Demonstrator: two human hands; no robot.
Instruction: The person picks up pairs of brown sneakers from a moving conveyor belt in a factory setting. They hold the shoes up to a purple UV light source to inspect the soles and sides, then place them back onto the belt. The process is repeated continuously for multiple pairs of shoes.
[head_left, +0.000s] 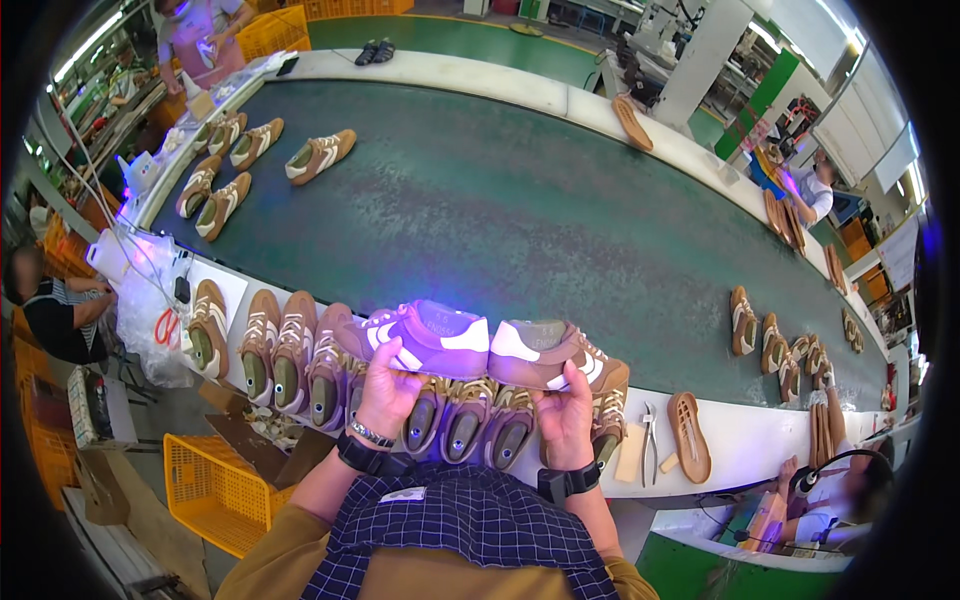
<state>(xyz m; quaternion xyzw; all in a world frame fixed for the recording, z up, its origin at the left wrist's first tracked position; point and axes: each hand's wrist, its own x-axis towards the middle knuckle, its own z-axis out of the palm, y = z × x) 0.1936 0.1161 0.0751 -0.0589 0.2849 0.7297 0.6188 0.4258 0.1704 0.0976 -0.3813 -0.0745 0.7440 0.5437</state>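
A purple-lit shoe (437, 346) is gripped by the left fingers (389, 354) and a brown shoe (538, 366) by the right fingers (572, 379), both best held level, heels close together.

The person wears a mustard-brown top (272, 545), navy grid-checked apron (470, 520) with white patch (403, 494), black wrist straps (570, 483) and a silver wristband (372, 435).
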